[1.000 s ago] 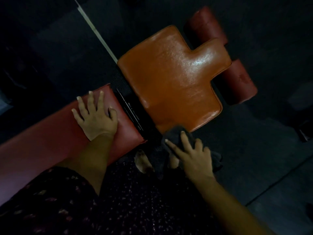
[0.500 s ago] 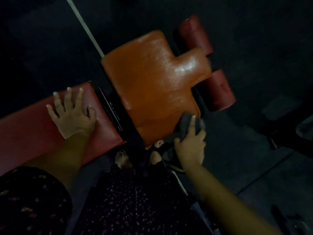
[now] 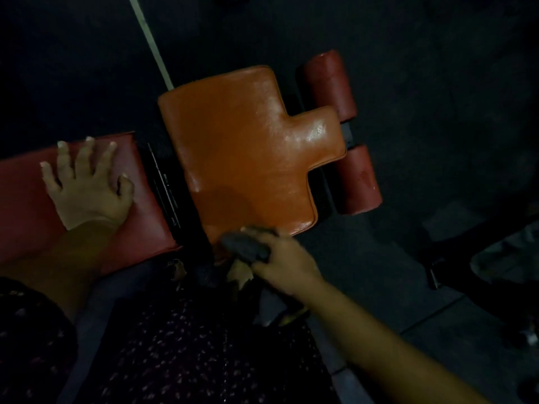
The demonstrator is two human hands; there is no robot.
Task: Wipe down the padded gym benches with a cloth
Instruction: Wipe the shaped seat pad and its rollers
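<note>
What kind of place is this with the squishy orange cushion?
Probably a gym: the orange padded seat and red pad form a workout bench, with two red foam rollers at its end. The right hand holds a cleaning cloth.

The orange pad (image 3: 248,153) is glossy, T-shaped and lies flat. The red pad (image 3: 26,193) lies left of it across a dark gap. The cloth (image 3: 245,247), dark and bunched, sits at the orange pad's near edge.

The cloth (image 3: 245,246) in the right grip (image 3: 284,262) was dark grey. Beyond that grip, the seat pad (image 3: 248,147) was orange-brown and 2 rollers (image 3: 328,83) (image 3: 357,179) dark red; under the left grip (image 3: 87,188), the counter (image 3: 23,193) was red.
</note>
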